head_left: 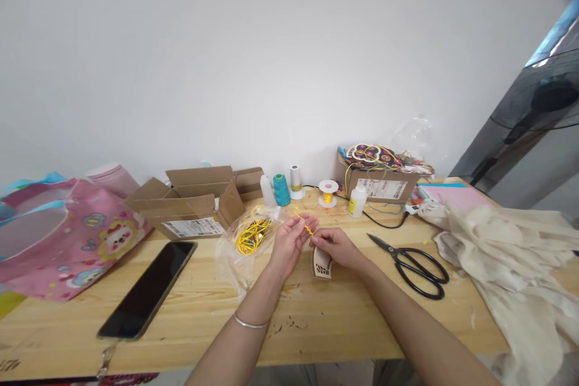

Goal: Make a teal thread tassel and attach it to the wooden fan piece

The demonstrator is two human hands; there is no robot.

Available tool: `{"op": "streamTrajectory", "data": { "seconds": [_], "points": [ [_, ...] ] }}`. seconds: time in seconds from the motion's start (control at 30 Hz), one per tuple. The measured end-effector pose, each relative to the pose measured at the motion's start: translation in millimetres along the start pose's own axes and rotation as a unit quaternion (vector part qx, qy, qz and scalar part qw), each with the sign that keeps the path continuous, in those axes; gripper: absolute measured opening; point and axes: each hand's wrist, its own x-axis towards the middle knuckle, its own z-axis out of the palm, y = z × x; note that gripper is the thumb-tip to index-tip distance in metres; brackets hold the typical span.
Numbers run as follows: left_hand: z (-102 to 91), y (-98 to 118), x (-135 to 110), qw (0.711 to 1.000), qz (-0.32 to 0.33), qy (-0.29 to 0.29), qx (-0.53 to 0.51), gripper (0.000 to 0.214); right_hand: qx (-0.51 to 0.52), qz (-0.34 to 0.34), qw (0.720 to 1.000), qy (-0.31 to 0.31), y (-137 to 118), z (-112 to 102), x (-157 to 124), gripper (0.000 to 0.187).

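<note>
My left hand (289, 241) pinches a short length of twisted yellow cord (308, 229) near the middle of the table. Close beside it, my right hand (335, 246) is closed at the lower end of that cord. Below the right fingers hangs a small pale tag (322, 264) with dark cut-out lettering; its upper part is hidden by the hand. Just left of my left hand lies a clear plastic bag (233, 253) with a bundle of yellow cord (253, 236) on it.
Black-handled scissors (409, 259) lie on the right, near crumpled cream cloth (511, 265). A phone (147, 289) and pink bag (67, 235) occupy the left. Along the back stand cardboard boxes (181, 208), a teal thread cone (281, 190), a yellow spool (328, 194) and a white bottle (357, 202).
</note>
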Motion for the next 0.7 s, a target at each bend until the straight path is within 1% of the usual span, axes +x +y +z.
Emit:
{"op": "streamTrajectory", "data": {
  "seconds": [0.17,0.33,0.4,0.5,0.6,0.7],
  "points": [
    [-0.8,0.5,1.2,1.0,0.005,-0.006,-0.01,0.019,0.007,0.006,1.0,-0.006,0.4,0.6,0.9,0.038],
    [0.0,3.0,0.0,1.0,-0.001,0.0,-0.011,0.024,0.017,0.016,1.0,0.01,0.2,1.6,0.6,0.036],
    [-1.0,2.7,0.0,1.0,-0.01,0.008,0.0,0.025,0.023,0.021,0.999,0.017,-0.3,1.8,0.6,0.034],
    [-3.7,0.3,1.4,0.999,-0.011,0.028,0.017,0.021,0.033,0.034,0.999,0.022,-0.5,1.9,0.6,0.033],
    [-5.7,-2.3,3.2,0.998,0.011,0.052,0.022,0.017,0.044,0.051,0.997,0.03,0.9,2.9,0.9,0.032],
    [-5.6,-2.6,3.7,0.997,0.028,0.069,0.033,0.024,0.055,0.072,0.995,0.036,3.5,4.8,1.6,0.032]
  ]
}}
